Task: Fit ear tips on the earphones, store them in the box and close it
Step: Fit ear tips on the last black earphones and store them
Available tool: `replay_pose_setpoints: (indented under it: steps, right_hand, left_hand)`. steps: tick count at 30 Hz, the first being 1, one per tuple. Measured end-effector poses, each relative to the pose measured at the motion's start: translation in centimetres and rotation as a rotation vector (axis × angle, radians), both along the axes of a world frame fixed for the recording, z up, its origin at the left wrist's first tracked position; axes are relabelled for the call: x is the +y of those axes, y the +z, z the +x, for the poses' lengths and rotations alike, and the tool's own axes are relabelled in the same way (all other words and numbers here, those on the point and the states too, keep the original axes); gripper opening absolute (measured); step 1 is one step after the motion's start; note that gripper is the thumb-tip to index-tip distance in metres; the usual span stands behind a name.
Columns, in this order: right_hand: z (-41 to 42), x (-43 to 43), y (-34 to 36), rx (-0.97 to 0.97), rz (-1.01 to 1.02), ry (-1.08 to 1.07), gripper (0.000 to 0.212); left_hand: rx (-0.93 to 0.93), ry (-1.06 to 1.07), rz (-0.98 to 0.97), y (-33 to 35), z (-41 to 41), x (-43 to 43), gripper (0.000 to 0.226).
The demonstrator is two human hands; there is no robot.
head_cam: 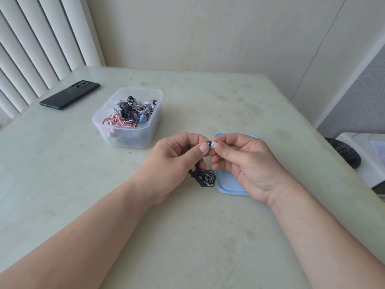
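Observation:
My left hand [177, 161] pinches a dark earbud [207, 143] of a black wired earphone, whose coiled cable [205, 177] hangs below onto the table. My right hand [243, 161] pinches a white ear tip [213, 145] against that earbud, thumb and forefinger round it. Both hands hover over the table centre. A clear plastic box [127, 132] stands open to the upper left, holding several tangled earphones in pink, purple, black and blue. Its light blue lid [228, 184] lies flat on the table under my right hand, partly hidden by it.
A black phone [69, 94] lies at the table's far left corner, near white vertical blinds. The pale green table [187, 236] ends at a wall behind. Off the right edge stands a white object with a black bag [345, 153].

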State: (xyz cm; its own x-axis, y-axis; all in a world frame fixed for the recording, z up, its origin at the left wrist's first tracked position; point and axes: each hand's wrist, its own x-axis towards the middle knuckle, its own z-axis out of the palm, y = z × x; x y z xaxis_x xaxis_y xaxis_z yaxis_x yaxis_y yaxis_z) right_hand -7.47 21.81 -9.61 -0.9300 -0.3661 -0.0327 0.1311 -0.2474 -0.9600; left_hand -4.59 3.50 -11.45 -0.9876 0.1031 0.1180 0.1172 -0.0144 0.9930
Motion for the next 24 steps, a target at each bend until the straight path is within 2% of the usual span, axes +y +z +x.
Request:
replay_pose_setpoints:
  steps: [4,8,18,24]
  right_hand:
    - [0.0,-0.04,0.1,-0.038,-0.023,-0.041,0.016]
    - [-0.03,0.11,0.15,-0.051,-0.017,-0.049,0.009]
    - [-0.16,0.14,0.24,-0.083,-0.074,-0.044,0.018]
    - [-0.23,0.15,0.08,-0.061,-0.008,-0.001,0.016]
  left_hand:
    - [-0.015,0.026,0.028,0.06,0.0,0.1,0.012]
    - [0.002,0.072,0.053,0.04,0.1,0.27,0.011]
    - [0.098,0.118,0.006,0.06,0.53,0.63,0.004]
    - [0.077,0.097,0.035,-0.01,0.43,0.38,0.007]
